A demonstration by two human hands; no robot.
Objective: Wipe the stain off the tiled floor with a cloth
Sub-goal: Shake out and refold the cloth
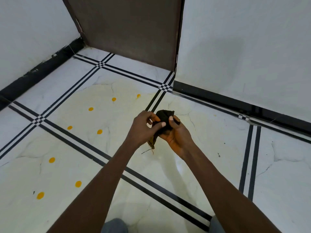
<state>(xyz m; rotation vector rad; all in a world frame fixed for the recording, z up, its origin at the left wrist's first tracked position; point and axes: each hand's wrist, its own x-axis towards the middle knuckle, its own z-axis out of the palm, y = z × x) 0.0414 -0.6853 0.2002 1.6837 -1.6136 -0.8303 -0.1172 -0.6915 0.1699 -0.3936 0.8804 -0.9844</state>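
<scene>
- Nearest the camera, at the bottom edge, two grey-clad knees (114, 226) frame both bare forearms, which reach forward over the tiled floor (193, 174).
- The left hand (144, 128) and right hand (176, 132) meet above the floor, both grasping a dark bunched cloth (164, 117); left thumb and fingers (155, 126) pinch its side, the right thumb presses over its top, and a frayed end hangs below the hands.
- Orange-yellow stain spots (99, 131) are scattered to the left of the hands, running from near the far tile seam down to the lower left; a pale yellowish film spreads over the tiles around them.
- Black double lines (117, 163) mark the tile borders.
- Open floor lies left and right of the arms; white walls with a black skirting (42, 68) bound it, and a brown door (127, 31) stands ahead in the corner.
</scene>
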